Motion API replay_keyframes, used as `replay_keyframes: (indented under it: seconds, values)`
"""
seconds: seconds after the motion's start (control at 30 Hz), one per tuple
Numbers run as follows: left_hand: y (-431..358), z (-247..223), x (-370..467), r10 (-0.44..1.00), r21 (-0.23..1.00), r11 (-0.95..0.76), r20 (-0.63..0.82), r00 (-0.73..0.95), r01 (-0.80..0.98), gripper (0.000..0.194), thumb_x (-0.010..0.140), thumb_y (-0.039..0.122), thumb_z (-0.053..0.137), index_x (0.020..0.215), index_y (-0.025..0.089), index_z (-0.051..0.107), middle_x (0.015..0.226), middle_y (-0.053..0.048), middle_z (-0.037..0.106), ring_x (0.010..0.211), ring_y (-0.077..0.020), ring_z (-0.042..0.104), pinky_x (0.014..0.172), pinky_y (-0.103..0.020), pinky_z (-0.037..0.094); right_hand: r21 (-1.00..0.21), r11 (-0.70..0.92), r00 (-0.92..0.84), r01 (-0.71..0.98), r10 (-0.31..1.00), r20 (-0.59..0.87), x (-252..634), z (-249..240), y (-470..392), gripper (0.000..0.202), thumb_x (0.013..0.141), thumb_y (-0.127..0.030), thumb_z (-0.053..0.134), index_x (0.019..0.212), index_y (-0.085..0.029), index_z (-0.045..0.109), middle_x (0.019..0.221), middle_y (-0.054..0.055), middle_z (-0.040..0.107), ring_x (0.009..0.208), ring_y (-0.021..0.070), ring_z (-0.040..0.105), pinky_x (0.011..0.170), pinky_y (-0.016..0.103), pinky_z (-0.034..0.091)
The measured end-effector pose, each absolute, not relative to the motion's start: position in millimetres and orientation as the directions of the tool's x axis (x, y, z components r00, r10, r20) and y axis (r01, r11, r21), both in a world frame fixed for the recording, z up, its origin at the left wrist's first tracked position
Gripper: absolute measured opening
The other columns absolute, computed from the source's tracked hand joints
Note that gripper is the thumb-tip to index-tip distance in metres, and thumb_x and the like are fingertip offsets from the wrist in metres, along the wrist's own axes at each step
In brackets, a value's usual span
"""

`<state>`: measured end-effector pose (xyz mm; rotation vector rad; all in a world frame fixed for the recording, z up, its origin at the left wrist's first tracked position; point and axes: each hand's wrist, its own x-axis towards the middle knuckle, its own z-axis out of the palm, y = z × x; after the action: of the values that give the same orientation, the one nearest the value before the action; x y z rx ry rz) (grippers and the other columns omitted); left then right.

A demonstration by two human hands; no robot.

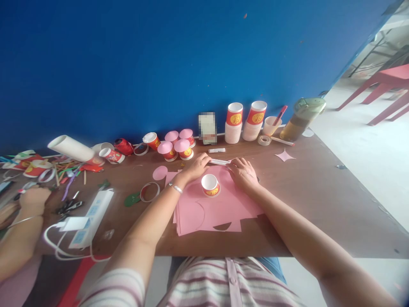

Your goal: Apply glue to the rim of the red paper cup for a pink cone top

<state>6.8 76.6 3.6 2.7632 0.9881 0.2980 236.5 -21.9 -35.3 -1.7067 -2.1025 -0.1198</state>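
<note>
My left hand is closed at the left end of a slim white object, too small to name surely. At its right end my right hand is curled, and its fingertips are partly hidden. Just in front of my hands, a short red-and-white paper cup with a yellow emblem stands upright on pink paper sheets. The paper has a curved line and a cut-out gap near its front edge. A white glue-like tube lies behind my hands.
Small cups with pink cone tops, stacked cups, a tape roll and a drink bottle line the blue wall. At left are a power strip with cables, craft clutter and another person's hand.
</note>
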Motion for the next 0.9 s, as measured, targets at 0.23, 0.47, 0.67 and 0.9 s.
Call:
replay_keyframes:
  seconds: [0.23,0.47,0.67,0.9]
  values:
    - [78,7,14,0.626,0.119,-0.780,0.124,0.770,0.614,0.012,0.095,0.015,0.053,0.091,0.018,0.063,0.104,-0.008,0.061,0.093,-0.0203,0.061,0.078,-0.032,0.050,-0.200,0.230,-0.149,0.952,0.924,0.352,237,-35,-21,0.024,0.101,-0.024,0.051,0.107,-0.025,0.074,0.109,0.009,0.069,0.100,0.0254,0.051,0.081,0.036,0.035]
    - [84,6,13,0.575,0.115,-0.817,0.107,0.811,0.565,0.014,0.088,0.007,0.052,0.087,0.019,0.060,0.094,-0.008,0.064,0.093,-0.0237,0.059,0.080,-0.036,0.050,-0.242,0.224,-0.126,0.944,0.923,0.362,237,-33,-22,0.026,0.101,-0.024,0.049,0.104,-0.023,0.075,0.105,0.010,0.069,0.098,0.0257,0.054,0.082,0.036,0.037]
    - [83,15,4,0.548,0.167,-0.836,0.208,0.810,0.523,0.010,0.097,0.016,0.051,0.094,0.019,0.060,0.098,-0.008,0.068,0.096,-0.0226,0.061,0.087,-0.037,0.051,-0.628,0.290,0.099,0.722,0.855,0.509,234,-24,-30,0.027,0.100,-0.037,0.051,0.110,-0.021,0.070,0.093,0.009,0.070,0.087,0.0228,0.062,0.084,0.036,0.047]
    - [62,30,7,0.554,0.345,-0.823,0.310,0.773,0.451,0.008,0.097,0.028,0.063,0.101,0.021,0.061,0.100,-0.004,0.072,0.097,-0.0192,0.065,0.084,-0.033,0.052,-0.996,0.079,0.007,-0.047,0.997,0.078,219,-15,-34,0.060,0.079,-0.063,0.076,0.121,-0.021,0.063,0.064,-0.006,0.056,0.053,0.0118,0.047,0.052,0.027,0.042]
